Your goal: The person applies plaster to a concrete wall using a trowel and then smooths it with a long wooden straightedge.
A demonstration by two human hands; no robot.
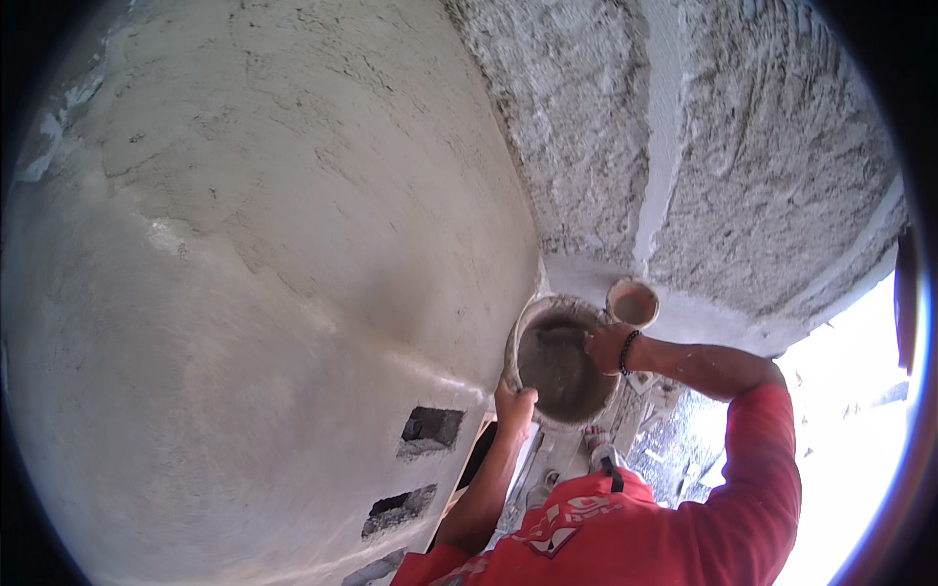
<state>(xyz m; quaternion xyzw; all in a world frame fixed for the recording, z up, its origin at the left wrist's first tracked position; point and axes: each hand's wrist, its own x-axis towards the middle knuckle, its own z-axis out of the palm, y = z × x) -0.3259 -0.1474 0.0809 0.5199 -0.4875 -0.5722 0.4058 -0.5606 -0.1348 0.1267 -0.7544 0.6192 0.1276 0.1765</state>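
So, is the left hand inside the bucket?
No: the left hand grips the rim of the bucket from outside, while the right hand reaches in over the grey mortar.

The person wears a red short-sleeved shirt (625, 527) with a white printed design on its front. A dark beaded bracelet (628, 352) circles the right wrist; both forearms are bare.

Smooth plaster wall (244, 244) (matt); rough render (782, 166).
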